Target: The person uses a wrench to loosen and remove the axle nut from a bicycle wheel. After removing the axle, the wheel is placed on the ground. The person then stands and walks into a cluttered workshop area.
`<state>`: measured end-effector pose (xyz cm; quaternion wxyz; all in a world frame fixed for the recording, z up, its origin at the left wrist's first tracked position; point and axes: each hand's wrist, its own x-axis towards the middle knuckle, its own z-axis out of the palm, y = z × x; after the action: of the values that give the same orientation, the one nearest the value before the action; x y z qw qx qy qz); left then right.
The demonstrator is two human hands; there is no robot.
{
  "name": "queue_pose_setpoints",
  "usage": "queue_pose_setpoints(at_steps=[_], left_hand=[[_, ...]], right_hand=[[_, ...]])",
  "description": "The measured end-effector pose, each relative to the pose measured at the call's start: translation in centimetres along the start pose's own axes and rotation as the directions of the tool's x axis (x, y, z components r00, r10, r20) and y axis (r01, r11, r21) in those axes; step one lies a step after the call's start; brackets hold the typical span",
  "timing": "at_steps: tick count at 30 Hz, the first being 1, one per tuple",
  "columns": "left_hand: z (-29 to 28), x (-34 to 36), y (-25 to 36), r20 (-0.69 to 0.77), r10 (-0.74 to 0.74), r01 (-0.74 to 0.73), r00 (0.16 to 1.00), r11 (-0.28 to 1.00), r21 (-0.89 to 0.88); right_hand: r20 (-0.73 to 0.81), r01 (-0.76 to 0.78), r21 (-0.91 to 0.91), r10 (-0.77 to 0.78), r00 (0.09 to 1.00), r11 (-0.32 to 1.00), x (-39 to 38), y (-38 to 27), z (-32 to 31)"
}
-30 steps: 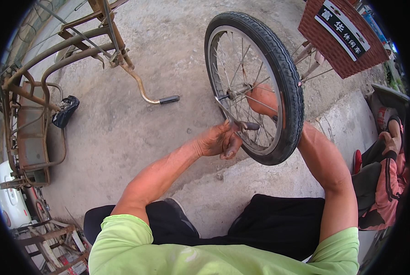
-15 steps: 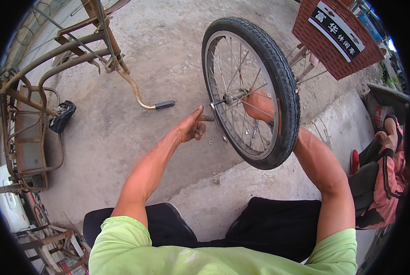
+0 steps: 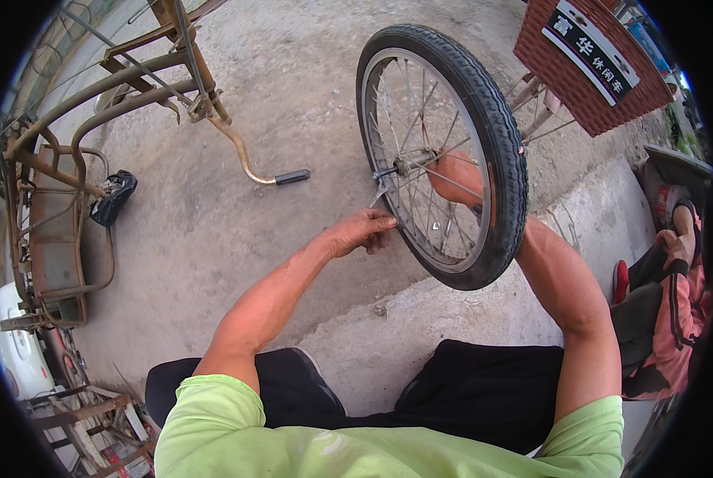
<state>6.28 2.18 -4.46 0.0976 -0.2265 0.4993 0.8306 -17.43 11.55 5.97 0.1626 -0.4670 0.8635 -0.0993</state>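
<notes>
An upright bicycle wheel (image 3: 503,199) with a black tyre stands before me, its spoked side turned to my left. A silver wrench (image 3: 379,194) sits at the near end of its axle (image 3: 386,172). My left hand (image 3: 363,231) is closed beside the rim, thumb and fingers pinching the lower part of this wrench. My right hand (image 3: 457,177) reaches round behind the tyre and shows through the spokes. It is closed at the far end of the hub (image 3: 410,164); its fingertips and whatever they hold are hidden.
A rusty tricycle frame (image 3: 93,119) with a black-gripped handle (image 3: 293,177) stands at left. A red-brown woven basket (image 3: 579,80) is at far right. A seated person (image 3: 675,295) is close on my right. Concrete edging (image 3: 563,231) runs beneath the wheel.
My left hand has moved right and closed on the wrench from spread fingers. The wrench has swung slightly downward at the axle. My right hand stays behind the hub.
</notes>
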Motion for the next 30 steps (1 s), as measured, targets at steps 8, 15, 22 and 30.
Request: queue_pose_setpoints(at_steps=[8, 15, 22, 30], left_hand=[[-0.7, -1.5, 5.9, -0.362, 0.689, -0.154, 0.628, 0.566, 0.81], [1.3, -0.6, 7.9, -0.124, 0.813, -0.186, 0.569, 0.274, 0.944], [-0.9, -1.1, 7.2, -0.096, 0.778, -0.187, 0.621, 0.265, 0.946], [-0.1, -0.9, 7.0, -0.438, 0.503, -0.142, 0.745, 0.761, 0.633]], right_hand=[[0.085, -0.06, 0.001, 0.06, 0.995, 0.998, -0.6, -1.6, -1.6], [0.013, 0.126, -0.986, -0.692, 0.722, 0.113, 5.2, 8.9, 10.3], [0.235, -0.101, -0.924, -0.758, 0.609, -0.368, 4.0, 5.8, 7.8], [0.246, -0.305, -0.802, -0.749, 0.615, -0.514, 4.4, 6.2, 8.5]])
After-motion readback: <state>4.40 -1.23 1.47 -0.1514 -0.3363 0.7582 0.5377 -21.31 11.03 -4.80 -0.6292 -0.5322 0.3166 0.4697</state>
